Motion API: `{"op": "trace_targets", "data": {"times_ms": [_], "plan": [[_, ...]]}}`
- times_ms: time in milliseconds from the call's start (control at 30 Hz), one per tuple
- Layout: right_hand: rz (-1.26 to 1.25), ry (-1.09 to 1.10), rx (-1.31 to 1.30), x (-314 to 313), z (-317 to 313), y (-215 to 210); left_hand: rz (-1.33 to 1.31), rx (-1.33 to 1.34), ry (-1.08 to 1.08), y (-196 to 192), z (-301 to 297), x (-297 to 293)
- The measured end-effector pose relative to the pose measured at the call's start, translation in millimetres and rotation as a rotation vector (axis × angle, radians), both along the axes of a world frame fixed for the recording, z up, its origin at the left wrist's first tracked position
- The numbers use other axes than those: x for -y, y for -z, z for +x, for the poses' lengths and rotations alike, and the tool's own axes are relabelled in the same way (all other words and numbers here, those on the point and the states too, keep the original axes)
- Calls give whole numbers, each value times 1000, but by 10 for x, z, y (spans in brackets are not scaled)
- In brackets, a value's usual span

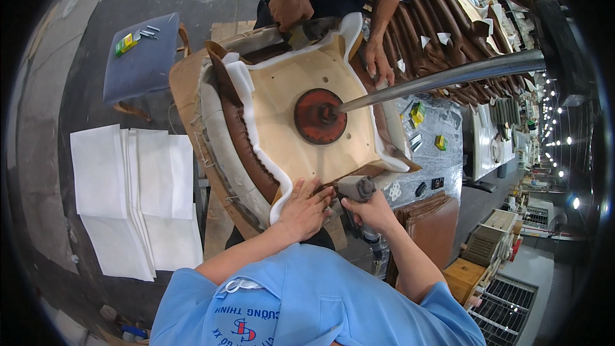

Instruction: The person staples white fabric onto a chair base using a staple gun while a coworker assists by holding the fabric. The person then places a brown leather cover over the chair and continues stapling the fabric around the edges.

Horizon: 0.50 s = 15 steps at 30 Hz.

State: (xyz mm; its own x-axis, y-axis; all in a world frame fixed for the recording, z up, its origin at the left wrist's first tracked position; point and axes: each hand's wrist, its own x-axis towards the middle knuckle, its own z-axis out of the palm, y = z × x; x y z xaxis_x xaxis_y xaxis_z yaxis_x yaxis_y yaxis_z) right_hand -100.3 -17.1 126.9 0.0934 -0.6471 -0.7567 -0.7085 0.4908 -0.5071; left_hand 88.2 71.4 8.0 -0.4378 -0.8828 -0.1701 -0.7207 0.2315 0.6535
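While stapling runs along the near rim, white sheets (134, 186): stacked on the floor at far left, well apart from both hands; no part in this step.
Blue stool (144, 54): upper left, small staple boxes on top; out of easy reach.
Seat shell (320, 147): upside down, bare plywood facing up, lying between the person and a co-worker.
Brown cover (246, 141): wrapped over white foam (256, 128) along the left rim and round to the near edge; judged best pulled smooth and snug before each staple, with no pleats trapped under it.
Left hand (304, 208): grip apart, fingers spread flat on the folded edge at the near rim. Press down firmly and pull toward the plywood, fingertips clear of the gun's nose.
Staple gun (355, 189): nose at the near rim, just beside the left fingertips. Set it square to the wood, on cover that is backed by plywood and not by foam alone.
Right hand (371, 213): grip clamped round the gun's handle; wrist best held straight.
Red plate (318, 115): centre of the plywood, with a steel pole (442, 77) running off to the right.
Co-worker's hands (288, 6): on the far rim; likely steadying it.
Desk (442, 154): right of the shell, small boxes on it.
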Motion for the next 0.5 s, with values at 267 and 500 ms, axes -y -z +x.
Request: {"op": "trace_targets", "data": {"times_ms": [267,500], "plan": [[-35,-1,-77,2,106,13,1,-47,5,2,22,-2],[-17,24,5,-84,100,-43,-91,-111,51,23,136,-12]]}}
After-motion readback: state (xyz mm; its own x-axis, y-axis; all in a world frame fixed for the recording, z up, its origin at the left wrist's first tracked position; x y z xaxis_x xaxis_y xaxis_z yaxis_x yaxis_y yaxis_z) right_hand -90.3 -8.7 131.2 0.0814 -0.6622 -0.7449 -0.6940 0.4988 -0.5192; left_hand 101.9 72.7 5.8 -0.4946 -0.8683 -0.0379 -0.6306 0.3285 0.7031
